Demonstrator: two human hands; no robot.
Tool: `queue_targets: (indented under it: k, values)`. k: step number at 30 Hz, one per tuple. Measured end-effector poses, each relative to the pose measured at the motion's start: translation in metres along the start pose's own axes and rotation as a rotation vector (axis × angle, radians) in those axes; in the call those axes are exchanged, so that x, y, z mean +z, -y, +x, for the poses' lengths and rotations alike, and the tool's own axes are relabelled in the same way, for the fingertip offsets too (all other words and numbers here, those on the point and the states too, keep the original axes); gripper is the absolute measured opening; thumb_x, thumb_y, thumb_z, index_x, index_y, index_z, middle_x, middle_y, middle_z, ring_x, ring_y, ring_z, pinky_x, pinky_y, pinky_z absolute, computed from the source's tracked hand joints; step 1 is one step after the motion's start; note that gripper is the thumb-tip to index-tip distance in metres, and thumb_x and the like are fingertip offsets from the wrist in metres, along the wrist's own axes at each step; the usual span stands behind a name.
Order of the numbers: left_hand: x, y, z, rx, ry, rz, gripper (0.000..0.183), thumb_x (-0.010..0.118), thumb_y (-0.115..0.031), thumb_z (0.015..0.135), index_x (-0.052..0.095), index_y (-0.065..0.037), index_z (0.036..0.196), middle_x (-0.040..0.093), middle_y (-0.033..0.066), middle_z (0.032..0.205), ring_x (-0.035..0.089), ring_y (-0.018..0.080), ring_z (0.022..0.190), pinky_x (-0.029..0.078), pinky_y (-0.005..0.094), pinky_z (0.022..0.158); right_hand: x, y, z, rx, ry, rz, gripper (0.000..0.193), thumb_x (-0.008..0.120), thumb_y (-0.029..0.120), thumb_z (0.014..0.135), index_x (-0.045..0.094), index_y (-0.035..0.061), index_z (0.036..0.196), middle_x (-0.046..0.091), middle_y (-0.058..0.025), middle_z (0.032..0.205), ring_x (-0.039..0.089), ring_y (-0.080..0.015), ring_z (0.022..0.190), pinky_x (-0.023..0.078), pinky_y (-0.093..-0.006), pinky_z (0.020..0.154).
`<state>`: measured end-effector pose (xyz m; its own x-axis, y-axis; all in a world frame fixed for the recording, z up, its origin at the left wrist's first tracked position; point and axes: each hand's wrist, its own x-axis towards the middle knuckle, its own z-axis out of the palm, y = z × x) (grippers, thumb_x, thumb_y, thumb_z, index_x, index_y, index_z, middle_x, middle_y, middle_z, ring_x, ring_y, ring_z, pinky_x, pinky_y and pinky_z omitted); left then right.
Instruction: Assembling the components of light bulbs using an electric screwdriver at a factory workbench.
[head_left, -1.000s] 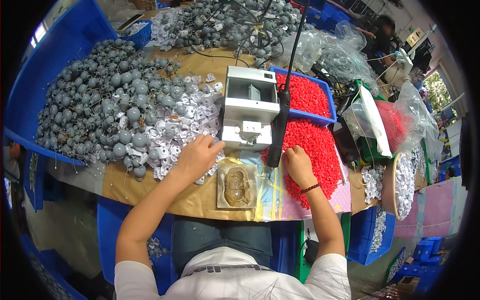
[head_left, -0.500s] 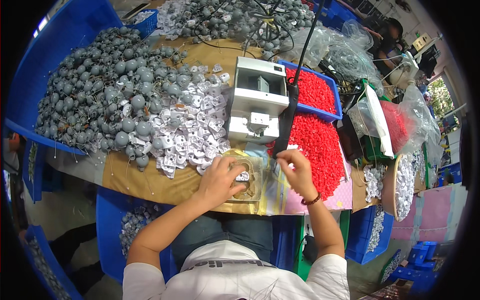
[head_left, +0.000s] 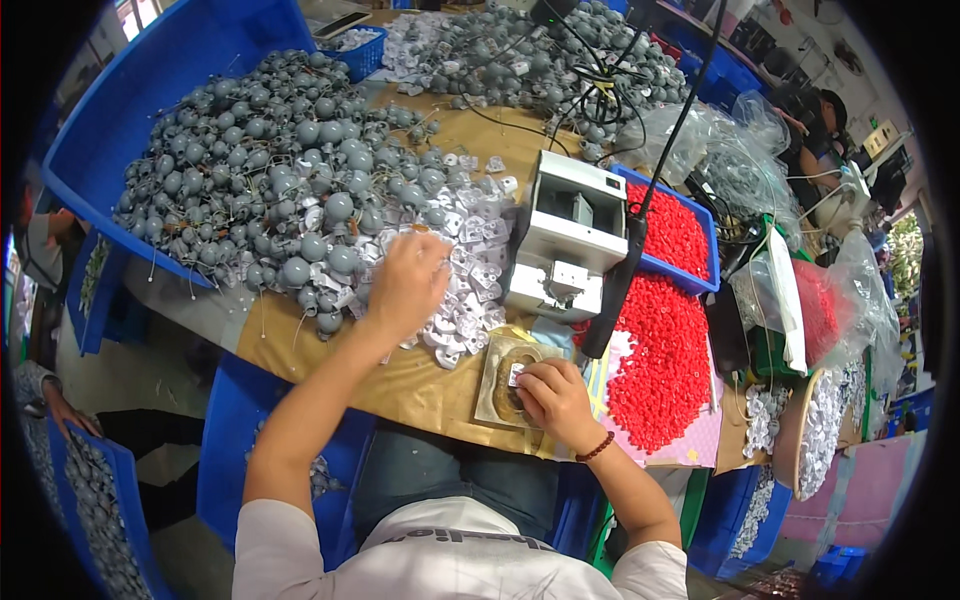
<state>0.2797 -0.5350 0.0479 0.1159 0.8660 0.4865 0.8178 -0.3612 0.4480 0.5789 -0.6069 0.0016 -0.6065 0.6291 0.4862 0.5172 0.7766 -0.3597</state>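
My left hand (head_left: 410, 285) hovers over or touches the heap of white plastic parts (head_left: 465, 300), where it meets the grey ball-shaped pieces with wires (head_left: 290, 180). Motion smears its fingers, so what they hold cannot be seen. At the table's front edge lies a square, clear block fixture (head_left: 490, 395) with a brownish rounded recess. My right hand (head_left: 562, 400) rests over its right side, fingertips closed together against a small white plastic part (head_left: 516, 375) in the recess.
A white machine (head_left: 570, 240) stands behind the fixture, with a black rod-like antenna device (head_left: 618, 290) leaning beside it. Red small parts (head_left: 655, 370) lie heaped at right, more in a blue tray (head_left: 712, 255). A large blue bin (head_left: 75, 150) borders the left. People are at both sides.
My left hand has left the fixture and moved up and left to the white parts. My right hand has come down onto the white part in the fixture. The view has shifted.
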Motion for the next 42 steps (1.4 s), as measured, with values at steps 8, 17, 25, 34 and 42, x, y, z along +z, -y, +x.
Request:
queue_targets:
  k: [8,17,25,34,42]
  values:
    - [-0.01,0.075,0.072,-0.027,0.194,0.245,0.06,0.06,0.008,0.078,0.059,-0.012,0.135,0.059,0.0157,0.128,0.057,0.0364,0.117,0.048,0.0464,0.101,0.002,-0.003,0.001,0.083,-0.045,0.141,0.029,0.079,0.004,0.079,0.068,0.0058,0.106,0.066,-0.0102,0.109,0.063,-0.0305,0.098,0.051,-0.0412,0.084]
    - [-0.073,-0.048,0.058,0.13,-0.019,-0.365,0.065,0.08,-0.011,0.08,0.058,-0.011,0.14,0.049,0.0085,0.114,0.057,0.0207,0.103,0.054,0.0339,0.084,-0.05,0.004,0.047,0.134,-0.265,0.234,0.04,0.074,-0.001,0.083,0.062,-0.001,0.121,0.061,-0.0211,0.125,0.061,-0.0372,0.114,0.05,-0.0421,0.097]
    - [-0.06,-0.103,-0.002,0.287,0.102,-0.652,0.045,0.077,-0.002,0.079,0.067,-0.016,0.121,0.058,0.0119,0.123,0.067,0.0323,0.102,0.056,0.0391,0.085,-0.056,0.018,0.07,0.399,-0.038,0.812,0.033,0.063,0.0,0.096,0.059,-0.0044,0.129,0.068,-0.0103,0.11,0.066,-0.0157,0.091,0.052,-0.0272,0.078]
    - [-0.029,-0.086,-0.049,0.14,0.525,-0.983,0.045,0.058,0.014,0.075,0.07,-0.011,0.111,0.049,0.0134,0.139,0.051,0.0309,0.133,0.045,0.0375,0.106,-0.078,0.002,0.031,0.741,0.379,1.132,0.019,0.065,0.011,0.098,0.071,-0.0045,0.107,0.067,-0.0026,0.082,0.057,-0.0082,0.067,0.047,-0.0244,0.06]
    - [0.009,-0.09,-0.106,-0.249,0.539,-1.141,0.02,0.067,-0.004,0.091,0.07,-0.004,0.11,0.056,0.0126,0.134,0.058,0.0248,0.121,0.048,0.037,0.101,-0.056,-0.001,0.006,0.595,0.438,0.789,0.018,0.071,0.01,0.094,0.073,-0.0011,0.108,0.073,-0.0109,0.092,0.068,-0.0185,0.082,0.053,-0.0315,0.071]
